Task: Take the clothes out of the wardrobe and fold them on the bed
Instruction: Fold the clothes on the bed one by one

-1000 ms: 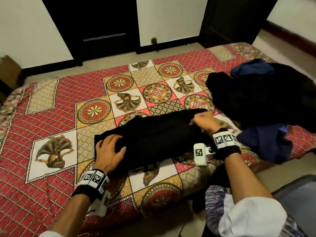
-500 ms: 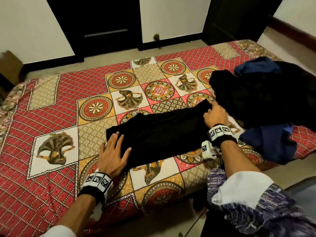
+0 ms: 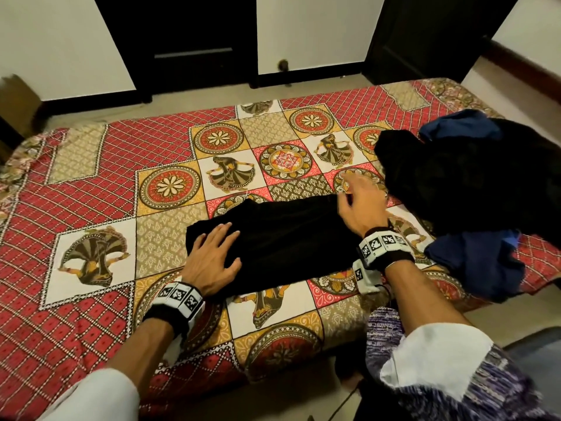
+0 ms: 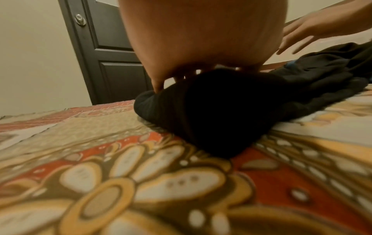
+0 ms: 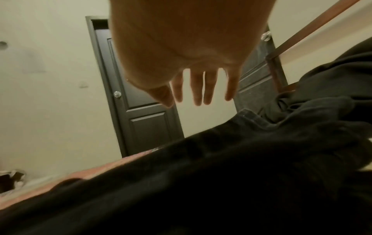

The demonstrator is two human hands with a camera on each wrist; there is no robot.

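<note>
Centrally on the bed (image 3: 91,165), a folded black garment (image 3: 288,238) forms a soft, matte rectangle over a quilted-looking cover of red lattice, floral medallions and dancer figures. Left hand (image 3: 212,262) presses flat on its left end, fingers slightly spread. Right hand (image 3: 361,205) hovers over its far right corner, fingers straight and spread, holding nothing. Rumpled black and navy clothes (image 3: 473,189) are heaped right. Wristbands (image 3: 382,244) bear black-and-white square codes.

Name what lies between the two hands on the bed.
The folded black garment spans from left hand to right hand, clearest in the head view.
</note>
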